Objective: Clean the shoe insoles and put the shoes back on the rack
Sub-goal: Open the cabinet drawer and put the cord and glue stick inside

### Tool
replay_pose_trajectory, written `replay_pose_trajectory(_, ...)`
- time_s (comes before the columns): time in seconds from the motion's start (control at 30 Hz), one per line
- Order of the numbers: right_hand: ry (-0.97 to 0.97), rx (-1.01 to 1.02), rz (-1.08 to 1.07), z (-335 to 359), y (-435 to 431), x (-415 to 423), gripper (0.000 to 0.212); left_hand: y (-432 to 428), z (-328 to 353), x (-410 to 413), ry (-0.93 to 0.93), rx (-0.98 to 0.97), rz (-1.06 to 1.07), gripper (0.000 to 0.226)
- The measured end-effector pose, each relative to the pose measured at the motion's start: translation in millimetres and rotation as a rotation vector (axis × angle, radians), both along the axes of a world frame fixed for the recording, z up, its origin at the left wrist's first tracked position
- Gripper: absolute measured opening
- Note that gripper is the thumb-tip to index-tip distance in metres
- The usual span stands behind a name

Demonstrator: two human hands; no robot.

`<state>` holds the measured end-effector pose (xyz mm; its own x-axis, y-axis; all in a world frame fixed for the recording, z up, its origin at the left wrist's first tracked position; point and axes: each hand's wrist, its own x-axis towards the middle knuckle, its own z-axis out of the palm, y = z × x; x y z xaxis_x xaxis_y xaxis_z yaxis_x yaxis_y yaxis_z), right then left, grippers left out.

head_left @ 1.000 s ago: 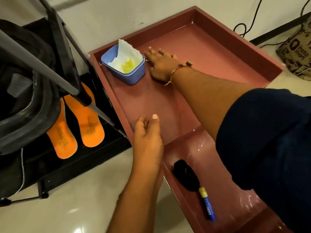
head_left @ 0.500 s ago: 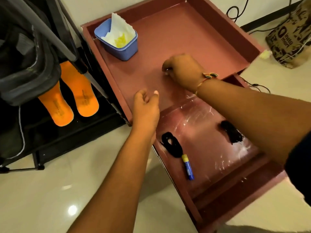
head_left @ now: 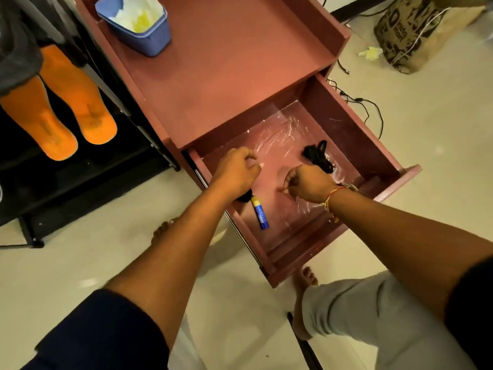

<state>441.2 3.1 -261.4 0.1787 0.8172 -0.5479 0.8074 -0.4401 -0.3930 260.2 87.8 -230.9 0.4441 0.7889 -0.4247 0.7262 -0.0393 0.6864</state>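
Both hands are down in the open drawer (head_left: pixel 373 134) of the reddish cabinet (head_left: pixel 226 76), well apart from the two orange insoles. The insoles lie side by side on the black rack (head_left: pixel 80 177) to the person's left, the nearer insole (head_left: pixel 57 132) just beside the farther insole (head_left: pixel 89 110), and neither hand touches them.

The left hand (head_left: pixel 234 172) hangs over the drawer's left side with its fingers loosely curled, and I see nothing in its grasp. A small black bundle (head_left: pixel 245 196) pokes out from under its wrist, touching the yellow cap of a blue marker (head_left: pixel 261 214) that lies on the drawer floor.

The right hand (head_left: pixel 309 182), with a thread bracelet (head_left: pixel 330 198) at the wrist, is balled up tighter, knuckles up. Whether it has anything inside, I cannot tell from here. Just beyond it lies a second black bundle (head_left: pixel 318 156) (cord or lace, hard to say), close to the knuckles but not in the fingers.

On the cabinet top, at the far left corner, stands a blue tub (head_left: pixel 149 41) with white tissue (head_left: pixel 133 12) in it. A printed paper bag (head_left: pixel 416 36) sits on the floor to the right.
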Motion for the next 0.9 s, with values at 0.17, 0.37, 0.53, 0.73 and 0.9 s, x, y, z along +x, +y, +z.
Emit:
replay_pose_trajectory(0.17, -0.037, -0.039, 0.014, -14.8, -1.2, -0.5, 0.012, -8.7, -10.2, -3.5, 0.107, -0.043, -0.098, 0.030)
replay_pose_trajectory(0.37, -0.054, 0.026, -0.044, -3.0, -4.1, 7.8, 0.014, -28.3, -13.7, -4.0, 0.135, -0.063, -0.164, 0.034)
replay_pose_trajectory(0.53, -0.162, 0.081, -0.371, 41.9, -24.9, 35.3, 0.023, -68.6, -7.2, 3.0, 0.103, -0.145, -0.290, 0.040)
replay_pose_trajectory(0.73, -0.083, -0.142, -0.863, 65.5, -73.1, 49.9, 0.058, -133.7, 10.1, 10.3, 0.125, -0.267, -0.431, 0.044)
replay_pose_trajectory(0.9, 0.011, -0.169, -0.719, 81.1, -94.2, 49.9, 0.042, -166.8, 16.1, 10.5, 0.205, -0.121, -0.409, 0.048)
